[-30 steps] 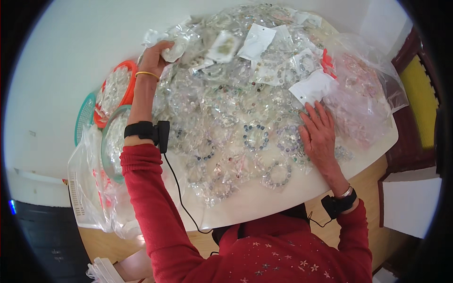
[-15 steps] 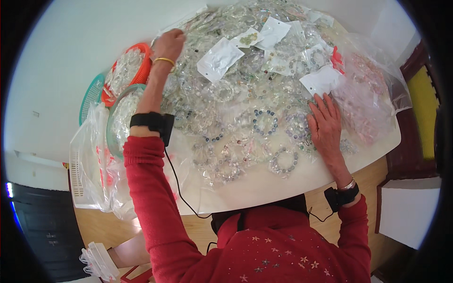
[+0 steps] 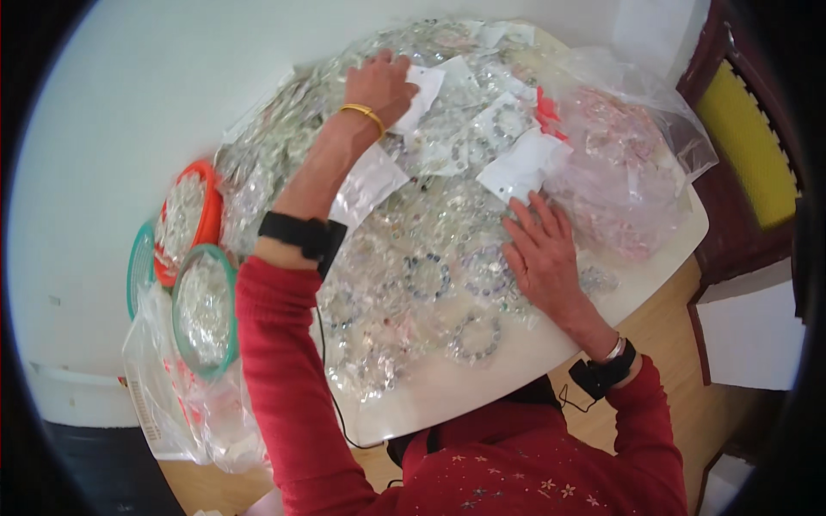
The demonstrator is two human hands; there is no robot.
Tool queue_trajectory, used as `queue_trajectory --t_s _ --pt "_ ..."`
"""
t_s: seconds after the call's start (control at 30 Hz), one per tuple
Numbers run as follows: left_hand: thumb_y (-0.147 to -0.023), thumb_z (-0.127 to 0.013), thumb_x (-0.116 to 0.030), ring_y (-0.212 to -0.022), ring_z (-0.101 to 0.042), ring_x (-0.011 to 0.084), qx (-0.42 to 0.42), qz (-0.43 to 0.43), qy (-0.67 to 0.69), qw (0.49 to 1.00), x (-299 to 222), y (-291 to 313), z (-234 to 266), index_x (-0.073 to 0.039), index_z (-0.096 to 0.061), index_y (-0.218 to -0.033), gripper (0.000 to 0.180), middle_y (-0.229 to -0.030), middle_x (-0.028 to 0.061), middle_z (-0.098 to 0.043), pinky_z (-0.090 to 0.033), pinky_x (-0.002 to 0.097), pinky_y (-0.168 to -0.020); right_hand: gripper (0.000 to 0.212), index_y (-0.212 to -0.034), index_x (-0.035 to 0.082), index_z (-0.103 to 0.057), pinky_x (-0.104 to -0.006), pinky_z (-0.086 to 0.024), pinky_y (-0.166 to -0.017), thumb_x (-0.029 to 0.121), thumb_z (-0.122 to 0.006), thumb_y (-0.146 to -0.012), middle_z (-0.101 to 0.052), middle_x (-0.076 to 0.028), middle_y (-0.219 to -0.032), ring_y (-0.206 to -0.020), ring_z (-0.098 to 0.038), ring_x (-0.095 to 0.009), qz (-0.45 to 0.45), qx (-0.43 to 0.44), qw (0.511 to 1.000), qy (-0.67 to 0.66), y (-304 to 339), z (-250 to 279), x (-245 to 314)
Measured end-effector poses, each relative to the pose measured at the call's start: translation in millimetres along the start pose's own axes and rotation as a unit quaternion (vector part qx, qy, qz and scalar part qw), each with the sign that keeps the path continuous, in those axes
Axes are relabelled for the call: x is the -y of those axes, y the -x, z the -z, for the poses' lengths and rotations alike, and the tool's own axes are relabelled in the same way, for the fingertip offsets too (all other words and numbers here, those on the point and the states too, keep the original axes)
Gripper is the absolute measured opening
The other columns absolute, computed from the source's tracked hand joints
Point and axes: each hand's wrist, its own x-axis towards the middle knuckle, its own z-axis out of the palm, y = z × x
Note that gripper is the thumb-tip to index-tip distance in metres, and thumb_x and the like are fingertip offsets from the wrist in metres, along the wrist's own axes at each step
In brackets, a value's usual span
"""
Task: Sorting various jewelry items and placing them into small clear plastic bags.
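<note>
- Lying at the upper middle of the heap: a small white rectangular packet (image 3: 423, 96), partly under the left hand (image 3: 379, 90).
- Reaching across with that hand, back upward and fingers bent; cannot tell whether gripping the packet or only touching it.
- Lying partly under the left forearm: a larger, shiny white packet (image 3: 372, 185).
- Resting palm down with the right hand (image 3: 544, 258), fingers loosely spread, holding nothing visible, fingertips just beside a blank white packet (image 3: 516, 168).
- Spread all around: clear plastic sleeves of beaded bracelets (image 3: 391, 232), among them a ring of dark blue beads (image 3: 446, 279).
- Standing at the right: a large translucent bag of pink pieces (image 3: 619, 172), beside a bright red strip (image 3: 547, 116).
- Filled with clear packets at the left: an orange-red round basket (image 3: 211, 215) and a green round basket (image 3: 231, 318).
- Supporting the heap: a smooth white table (image 3: 413, 411).
</note>
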Motion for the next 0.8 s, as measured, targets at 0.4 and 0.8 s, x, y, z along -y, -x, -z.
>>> queue_trajectory --t_s 0.4,0.8 --pt "-0.081 -0.05 -0.048 -0.122 -0.039 0.0302 0.05 -0.001 -0.036 0.998 -64 -106 -89 -0.015 -0.051 -0.123 0.054 -0.132 0.0118 -0.041 -0.032 0.0544 -0.095 0.031 -0.103 -0.002 -0.06 -0.0507 -0.03 -0.097 0.016 -0.061 -0.078 -0.05 -0.014 -0.124 -0.121 -0.04 -0.035 -0.025 0.031 0.998 -0.039 -7 4 -6" --pt "-0.082 -0.045 -0.027 -0.096 -0.058 0.029 0.066 -0.07 -0.127 0.987 -21 -33 -60 -0.009 -0.062 -0.086 0.025 -0.098 0.0122 -0.061 -0.042 0.0492 -0.084 0.029 -0.102 0.0 -0.06 -0.049 -0.031 -0.097 0.017 -0.061 -0.078 -0.051 -0.012 -0.124 -0.121 -0.041 -0.033 -0.02 0.008 0.998 -0.062 3 3 -10"
